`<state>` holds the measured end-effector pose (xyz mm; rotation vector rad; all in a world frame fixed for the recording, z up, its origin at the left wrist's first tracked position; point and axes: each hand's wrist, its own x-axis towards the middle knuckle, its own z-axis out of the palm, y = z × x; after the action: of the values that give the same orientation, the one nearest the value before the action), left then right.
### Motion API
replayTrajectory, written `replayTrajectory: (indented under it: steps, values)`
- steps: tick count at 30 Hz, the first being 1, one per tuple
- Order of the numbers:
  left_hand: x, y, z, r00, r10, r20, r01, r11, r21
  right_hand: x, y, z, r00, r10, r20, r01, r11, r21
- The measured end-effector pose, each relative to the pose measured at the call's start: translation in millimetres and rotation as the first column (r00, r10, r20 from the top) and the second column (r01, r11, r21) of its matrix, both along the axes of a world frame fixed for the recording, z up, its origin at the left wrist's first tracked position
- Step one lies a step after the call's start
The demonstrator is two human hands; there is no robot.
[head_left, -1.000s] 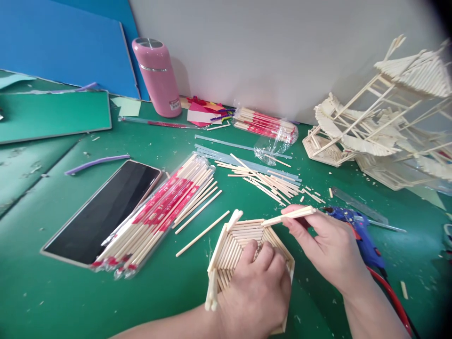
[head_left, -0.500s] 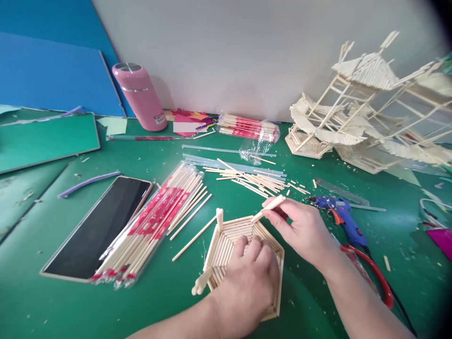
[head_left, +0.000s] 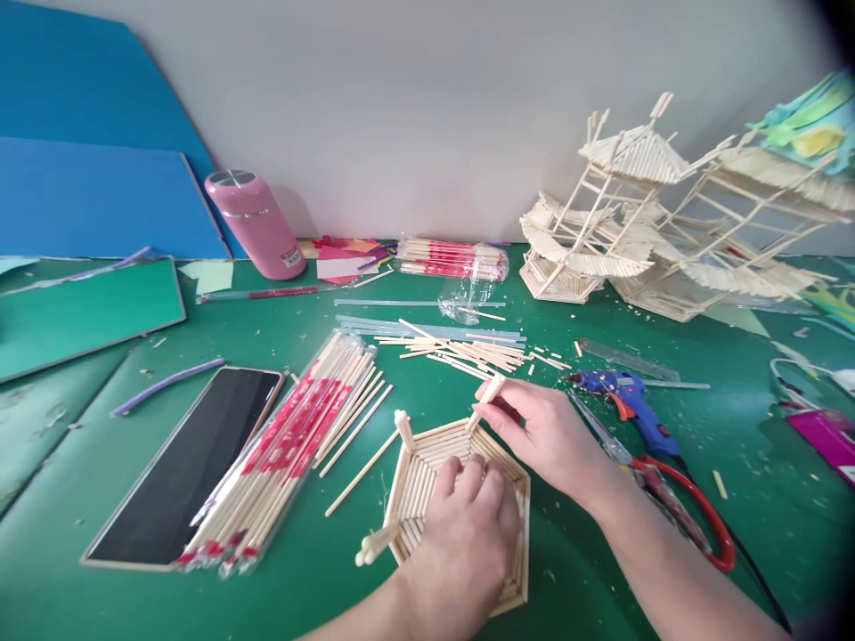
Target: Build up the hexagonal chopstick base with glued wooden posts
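A hexagonal panel of glued wooden sticks lies flat on the green mat near the front edge. My left hand presses down on its middle and near side. My right hand pinches a short wooden stick and holds it steeply tilted, its lower end touching the panel's far corner. Another short stick post stands up at the panel's far left corner.
A packet of red-wrapped chopsticks and a dark phone lie to the left. Loose sticks lie behind. A blue glue gun and red-handled cutters sit right. Large stick models stand at the back right, a pink bottle back left.
My right hand has turned the stick from nearly level to steeply upright and brought it down to the panel's far corner. The camera has tilted upward.
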<state>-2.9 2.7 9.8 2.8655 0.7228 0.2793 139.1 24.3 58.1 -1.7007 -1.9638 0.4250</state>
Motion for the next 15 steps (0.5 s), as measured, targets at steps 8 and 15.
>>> replayTrajectory:
  steps: [8,15]
  values:
    - [0.1,0.0,-3.3,0.999,0.019,0.026,-0.021,0.998,0.056,0.4,1.1,-8.7,1.0,-0.001,0.009,0.002,0.999,-0.038]
    - [0.4,-0.2,-9.7,0.997,0.034,0.065,-0.041,0.994,0.098,0.9,-2.3,-25.0,1.0,0.019,-0.011,-0.02,0.998,-0.06]
